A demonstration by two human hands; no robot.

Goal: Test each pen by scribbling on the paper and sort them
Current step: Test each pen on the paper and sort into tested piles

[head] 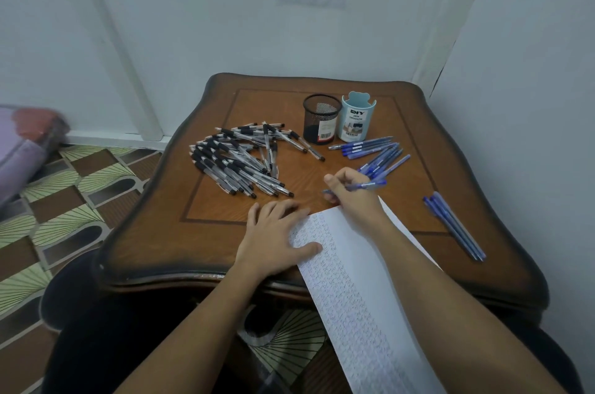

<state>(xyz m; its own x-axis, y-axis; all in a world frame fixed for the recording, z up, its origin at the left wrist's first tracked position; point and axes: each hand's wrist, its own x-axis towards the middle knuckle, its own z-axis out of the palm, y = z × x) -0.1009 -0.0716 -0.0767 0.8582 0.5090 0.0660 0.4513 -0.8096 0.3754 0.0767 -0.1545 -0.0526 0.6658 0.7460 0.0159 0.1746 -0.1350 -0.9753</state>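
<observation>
Pinching a blue pen [367, 186], the right hand [351, 197] holds its long axis left–right, tip pointing left; the left hand [277, 232] lies flat, holding nothing, on the paper [354, 284].

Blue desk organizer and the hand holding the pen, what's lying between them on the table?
Head view: a cluster of blue pens lies between the blue desk organizer and the right hand, which grips a blue pen.
</observation>
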